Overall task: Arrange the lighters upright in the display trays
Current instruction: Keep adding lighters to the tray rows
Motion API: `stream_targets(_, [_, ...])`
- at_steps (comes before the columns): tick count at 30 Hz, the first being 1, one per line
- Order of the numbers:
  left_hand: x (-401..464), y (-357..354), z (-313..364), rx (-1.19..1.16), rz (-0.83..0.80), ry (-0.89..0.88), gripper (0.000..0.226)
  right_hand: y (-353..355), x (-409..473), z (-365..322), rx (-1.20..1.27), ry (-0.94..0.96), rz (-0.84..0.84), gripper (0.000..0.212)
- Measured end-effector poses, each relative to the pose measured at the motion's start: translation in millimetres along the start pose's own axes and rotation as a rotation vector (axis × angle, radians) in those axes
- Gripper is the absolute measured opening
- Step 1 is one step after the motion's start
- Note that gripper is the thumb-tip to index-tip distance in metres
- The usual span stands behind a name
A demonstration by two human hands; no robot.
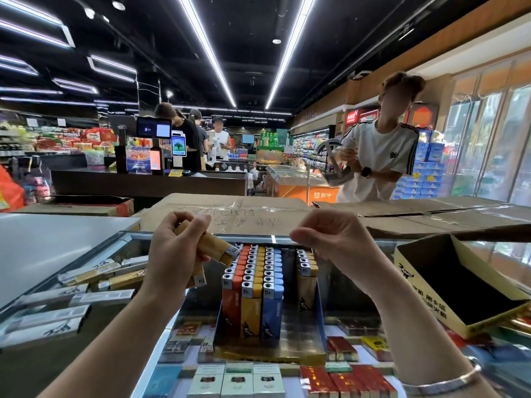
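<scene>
Holding a small bunch of tan lighters [201, 254], the left hand [175, 251] hovers at about 10 o'clock from the display tray [320, 308]; its fingers are curled tight round the bunch, metal heads pointing down and toward the tray.

Right hand [330, 239]: raised at 1 o'clock above the tray, fingers loosely curled with thumb near forefinger. Whether anything is pinched there cannot be told; nothing shows between the fingertips. A silver bracelet [439, 383] sits on that wrist.

Display tray: blue-walled, standing on the glass tabletop [336, 285]. Contents, all upright: a red row [231, 288], a yellow row [253, 291], a blue row [273, 291], then a short tan group [306, 271] toward 3 o'clock. Space stays open in front of the tan group, so that column looks partly filled.

Step in hand, as judged: feeding tan lighters from the left-hand bunch into the unfinished column. The next move calls for drawing one lighter free, turning it head-up, and seating it in line with the tan group without knocking the neighbouring blue row.

Also present: an open yellow carton [448, 282] at 3 o'clock, interior dark; flattened cardboard [230, 216] at 12 o'clock.

Hard to make out: the number of lighters in the left hand, since the palm covers most of them; the tray's far end, hidden behind both hands; print on the lighters is too small to read.
</scene>
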State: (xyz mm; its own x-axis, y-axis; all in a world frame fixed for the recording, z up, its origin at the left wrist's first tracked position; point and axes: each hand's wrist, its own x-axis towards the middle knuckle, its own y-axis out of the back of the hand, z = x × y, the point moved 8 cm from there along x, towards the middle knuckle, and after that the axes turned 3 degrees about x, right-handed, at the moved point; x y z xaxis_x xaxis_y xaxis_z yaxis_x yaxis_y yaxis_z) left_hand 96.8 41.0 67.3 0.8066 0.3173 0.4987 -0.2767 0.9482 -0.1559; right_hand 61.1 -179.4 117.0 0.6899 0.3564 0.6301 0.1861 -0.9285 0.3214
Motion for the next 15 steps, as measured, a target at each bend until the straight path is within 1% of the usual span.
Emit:
stream_targets(1, [-2, -3, 2, -0.012, -0.026, -0.009, 0.012, -2, 0, 0, 0.007, 0.004, -0.006, 0.014])
stream_targets(4, [-9, -13, 13, -0.058, -0.118, -0.07, 0.024, -21, 0, 8, -0.125, -0.048, -0.083, 0.01])
stream_targets(7, [-15, -22, 22, -0.047, -0.174, -0.162, 0.034, -41, -2, 13, -0.172, -0.067, -0.158, 0.023])
stream_targets(9, [-19, -26, 26, -0.021, -0.192, -0.21, 0.032, -48, -2, 16, -0.168, -0.077, -0.164, 0.03])
stream_targets(11, [-21, -30, 28, -0.01, -0.221, -0.237, 0.029, -49, -2, 15, -0.122, -0.079, -0.142, 0.032])
stream_targets(14, [-24, -33, 29, 0.012, -0.251, -0.26, 0.039, -37, 0, 9, 0.033, -0.052, -0.072, 0.031])
stream_targets(15, [-24, -33, 28, 0.005, -0.251, -0.251, 0.035, -30, 1, 8, 0.098, -0.044, -0.039, 0.031])
